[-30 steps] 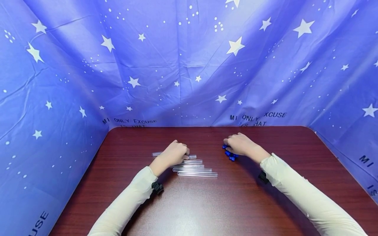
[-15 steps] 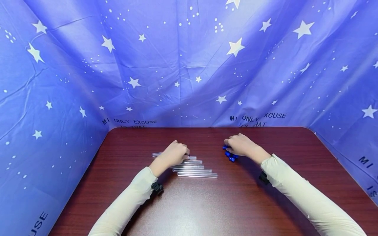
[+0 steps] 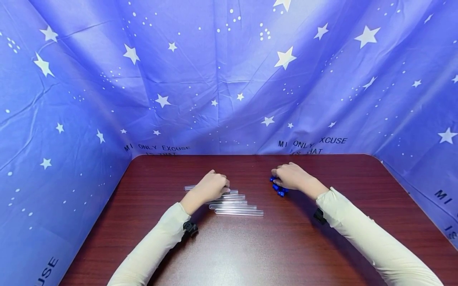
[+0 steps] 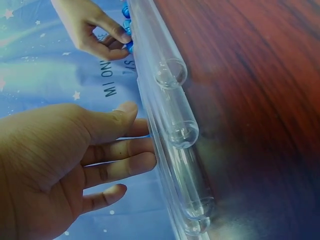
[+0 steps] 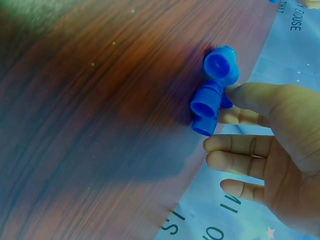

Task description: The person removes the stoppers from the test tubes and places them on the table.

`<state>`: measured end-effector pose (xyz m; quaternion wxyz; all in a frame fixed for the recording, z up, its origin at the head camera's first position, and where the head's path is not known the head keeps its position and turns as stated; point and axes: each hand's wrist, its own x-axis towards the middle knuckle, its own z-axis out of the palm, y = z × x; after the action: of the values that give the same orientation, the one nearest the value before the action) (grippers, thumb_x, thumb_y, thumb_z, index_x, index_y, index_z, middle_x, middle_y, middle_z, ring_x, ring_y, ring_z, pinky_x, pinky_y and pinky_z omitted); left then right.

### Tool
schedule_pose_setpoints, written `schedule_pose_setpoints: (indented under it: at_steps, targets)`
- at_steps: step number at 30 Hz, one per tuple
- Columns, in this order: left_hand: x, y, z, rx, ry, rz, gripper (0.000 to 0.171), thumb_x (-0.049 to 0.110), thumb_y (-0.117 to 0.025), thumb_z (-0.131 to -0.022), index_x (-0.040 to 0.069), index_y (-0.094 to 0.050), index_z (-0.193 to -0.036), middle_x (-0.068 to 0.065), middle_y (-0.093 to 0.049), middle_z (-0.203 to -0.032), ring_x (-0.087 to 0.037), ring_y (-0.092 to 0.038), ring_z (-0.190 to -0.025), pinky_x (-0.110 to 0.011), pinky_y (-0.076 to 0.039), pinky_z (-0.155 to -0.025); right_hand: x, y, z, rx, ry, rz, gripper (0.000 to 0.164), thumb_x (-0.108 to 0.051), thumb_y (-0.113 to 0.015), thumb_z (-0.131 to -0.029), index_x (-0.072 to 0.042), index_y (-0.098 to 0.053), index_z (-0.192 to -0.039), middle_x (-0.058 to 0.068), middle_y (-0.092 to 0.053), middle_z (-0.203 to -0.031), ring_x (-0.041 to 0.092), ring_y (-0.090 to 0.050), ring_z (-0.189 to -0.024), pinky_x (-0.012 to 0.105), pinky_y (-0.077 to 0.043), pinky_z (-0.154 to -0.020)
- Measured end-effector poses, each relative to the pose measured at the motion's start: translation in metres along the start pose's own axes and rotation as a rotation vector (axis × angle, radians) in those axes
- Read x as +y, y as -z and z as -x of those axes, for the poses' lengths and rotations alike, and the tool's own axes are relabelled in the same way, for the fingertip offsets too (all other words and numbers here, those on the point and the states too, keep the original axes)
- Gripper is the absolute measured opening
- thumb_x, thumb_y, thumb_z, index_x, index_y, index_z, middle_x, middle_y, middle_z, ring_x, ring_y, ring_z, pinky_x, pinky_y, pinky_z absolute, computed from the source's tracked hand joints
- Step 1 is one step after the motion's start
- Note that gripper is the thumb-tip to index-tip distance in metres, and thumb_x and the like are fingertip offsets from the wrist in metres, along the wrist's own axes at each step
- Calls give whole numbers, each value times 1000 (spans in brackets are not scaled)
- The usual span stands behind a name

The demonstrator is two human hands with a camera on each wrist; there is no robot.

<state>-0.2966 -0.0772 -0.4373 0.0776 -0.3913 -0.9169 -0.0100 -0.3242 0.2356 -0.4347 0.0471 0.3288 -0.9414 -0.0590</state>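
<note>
My left hand (image 3: 211, 186) reaches over the far end of a row of clear test tubes (image 3: 239, 212). In the left wrist view its fingers (image 4: 142, 163) are nearly straight, tips right at the tubes' side, with the thumb slightly apart from them. My right hand (image 3: 291, 176) is at a small heap of blue caps (image 3: 280, 193). The right wrist view shows its thumb and index finger around the edge of one blue cap (image 5: 226, 101), the index fingertip partly hidden. Its other fingers (image 5: 235, 162) extend loosely beside the heap.
The things lie on a dark red wooden table (image 3: 229, 250). A blue cloth with white stars (image 3: 229, 79) hangs along its back and sides. Each wrist wears a black camera, such as the left one's camera (image 3: 191, 228).
</note>
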Motion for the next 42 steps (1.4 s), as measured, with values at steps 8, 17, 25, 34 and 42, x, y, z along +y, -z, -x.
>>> schedule_pose_setpoints:
  at_steps: [8, 17, 25, 34, 42]
  targets:
    - [-2, 4, -1, 44, -5, 10, 13, 23, -73, -93, 18, -76, -82, 5, -71, -78, -10, -68, -78, -33, -42, -72, 0, 0, -2, 5, -3, -9, 22, -20, -74, -88, -17, -57, -75, 1, -59, -70, 25, -66, -74, 43, -47, -68]
    - [-11, 11, -3, 88, 13, 25, 8, 22, -74, -92, 16, -79, -90, 4, -74, -86, -12, -69, -79, -35, -43, -72, 0, 4, -6, 15, -30, -37, 22, -24, -72, -91, -17, -57, -76, 1, -59, -71, 23, -65, -72, 43, -47, -69]
    - [-21, 24, -3, 168, 58, 68, 9, 23, -76, -90, 14, -78, -92, 1, -75, -87, -14, -69, -76, -38, -47, -73, -3, 10, -14, 82, -37, -120, 17, -24, -70, -93, -15, -60, -84, 2, -61, -76, 23, -65, -76, 45, -48, -69]
    - [-31, 30, -1, 226, 123, 148, 16, 22, -81, -85, 10, -78, -95, -1, -71, -80, -15, -66, -74, -39, -52, -78, -20, 24, -25, 195, -57, -307, 15, -24, -68, -95, -12, -68, -103, 1, -59, -82, 14, -52, -67, 37, -46, -66]
    - [-35, 23, 1, 135, 176, 152, 18, 23, -82, -84, 11, -76, -96, -1, -70, -84, -16, -67, -79, -38, -51, -79, -38, 27, -37, 248, -30, -380, 20, -24, -67, -95, -11, -68, -110, 1, -59, -82, 13, -52, -68, 35, -46, -66]
